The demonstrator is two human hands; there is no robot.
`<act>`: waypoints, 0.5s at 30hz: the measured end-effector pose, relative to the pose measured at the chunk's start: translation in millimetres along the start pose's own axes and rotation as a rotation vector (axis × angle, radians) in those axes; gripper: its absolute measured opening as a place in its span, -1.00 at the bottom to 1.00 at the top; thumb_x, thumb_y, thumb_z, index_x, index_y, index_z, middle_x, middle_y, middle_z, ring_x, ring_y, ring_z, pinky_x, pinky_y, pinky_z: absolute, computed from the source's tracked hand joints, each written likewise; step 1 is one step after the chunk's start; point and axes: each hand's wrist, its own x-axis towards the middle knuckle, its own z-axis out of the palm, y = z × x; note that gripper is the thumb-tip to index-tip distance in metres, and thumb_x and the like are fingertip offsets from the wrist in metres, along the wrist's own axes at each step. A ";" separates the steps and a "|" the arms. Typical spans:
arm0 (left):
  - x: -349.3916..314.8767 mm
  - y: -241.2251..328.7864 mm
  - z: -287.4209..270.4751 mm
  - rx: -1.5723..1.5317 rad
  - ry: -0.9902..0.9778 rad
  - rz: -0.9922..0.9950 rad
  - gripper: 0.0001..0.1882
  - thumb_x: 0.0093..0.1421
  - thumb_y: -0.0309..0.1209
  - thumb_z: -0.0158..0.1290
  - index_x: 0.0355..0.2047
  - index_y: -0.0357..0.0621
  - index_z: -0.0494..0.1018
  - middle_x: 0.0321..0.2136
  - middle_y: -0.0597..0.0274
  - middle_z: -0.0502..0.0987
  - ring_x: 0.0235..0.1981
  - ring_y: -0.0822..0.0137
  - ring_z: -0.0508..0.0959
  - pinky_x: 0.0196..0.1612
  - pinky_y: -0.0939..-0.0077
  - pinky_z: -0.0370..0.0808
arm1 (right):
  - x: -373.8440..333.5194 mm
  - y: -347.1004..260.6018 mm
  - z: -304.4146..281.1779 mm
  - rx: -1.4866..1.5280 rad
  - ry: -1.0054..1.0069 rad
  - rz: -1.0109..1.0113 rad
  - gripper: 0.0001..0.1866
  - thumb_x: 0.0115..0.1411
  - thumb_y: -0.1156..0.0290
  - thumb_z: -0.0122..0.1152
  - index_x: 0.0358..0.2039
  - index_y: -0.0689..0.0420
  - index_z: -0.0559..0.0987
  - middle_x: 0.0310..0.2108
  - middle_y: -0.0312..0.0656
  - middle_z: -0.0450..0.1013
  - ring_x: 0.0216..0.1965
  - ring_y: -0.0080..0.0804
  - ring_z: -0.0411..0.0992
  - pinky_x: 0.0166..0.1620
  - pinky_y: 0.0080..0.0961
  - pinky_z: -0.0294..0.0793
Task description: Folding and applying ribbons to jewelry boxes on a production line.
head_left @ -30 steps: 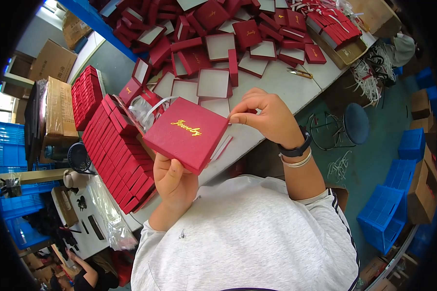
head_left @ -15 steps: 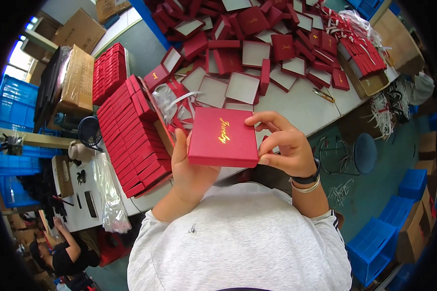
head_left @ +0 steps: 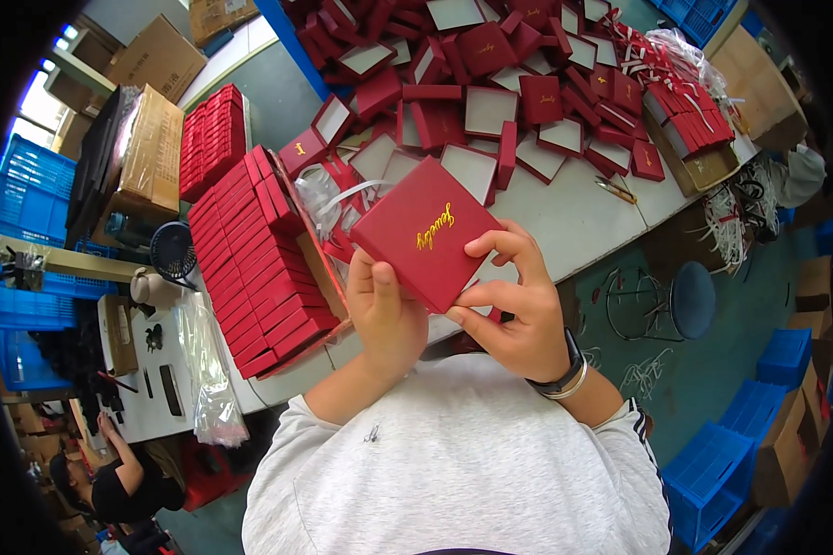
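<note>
Between my hands is a flat red jewelry box (head_left: 421, 231) with gold lettering on top, tilted so that its corners point up and down. My left hand (head_left: 387, 314) grips its lower left edge, the thumb along the side. With fingertips and thumb, my right hand (head_left: 514, 301) pinches the right corner and lower edge. Just left of the hands stands a carton (head_left: 319, 273) packed with rows of red boxes (head_left: 254, 250). White and red ribbon (head_left: 319, 199) lies at its far side. Beyond, loose red lids and white-lined box halves (head_left: 491, 111) form a heap.
Scissors (head_left: 615, 190) lie on the white table (head_left: 588, 231) at the right of the heap. Further right is a box of red ribboned pieces (head_left: 690, 120). A round stool (head_left: 692, 301) and blue crates (head_left: 713, 467) stand on the floor. Another person (head_left: 130, 481) sits at lower left.
The red jewelry box has turned in my hands, from nearly square-on to a diamond angle. My right hand has shifted left and down, and my left thumb has folded over the edge.
</note>
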 end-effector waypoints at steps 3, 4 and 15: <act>-11.0 -1.4 5.5 0.017 -0.120 0.013 -0.62 0.13 -0.35 0.13 -0.10 -0.19 0.27 -0.21 0.23 0.45 -0.16 0.38 0.47 -0.04 0.44 0.40 | -2.9 1.1 -2.5 0.045 0.010 0.019 -0.84 -0.21 0.54 0.38 -0.54 0.13 0.57 -0.10 -0.14 0.31 0.04 -0.11 0.23 0.01 -0.29 0.25; -12.1 -1.5 3.8 0.015 -0.121 0.010 -0.62 0.13 -0.35 0.13 -0.10 -0.19 0.27 -0.21 0.23 0.45 -0.16 0.38 0.47 -0.04 0.44 0.40 | -3.2 1.7 -4.0 0.042 0.010 0.020 -0.84 -0.21 0.54 0.38 -0.54 0.13 0.57 -0.10 -0.14 0.31 0.04 -0.11 0.23 0.01 -0.29 0.25; -11.4 26.0 -32.7 0.244 -0.304 0.285 -0.47 -0.04 -0.38 0.26 -0.05 -0.17 0.35 -0.16 0.19 0.48 -0.14 0.27 0.50 -0.09 0.39 0.46 | -10.0 19.9 9.4 0.885 -0.125 0.221 -0.38 -0.09 0.55 0.36 0.05 0.09 0.39 0.09 -0.14 0.24 0.15 -0.25 0.18 0.19 -0.33 0.15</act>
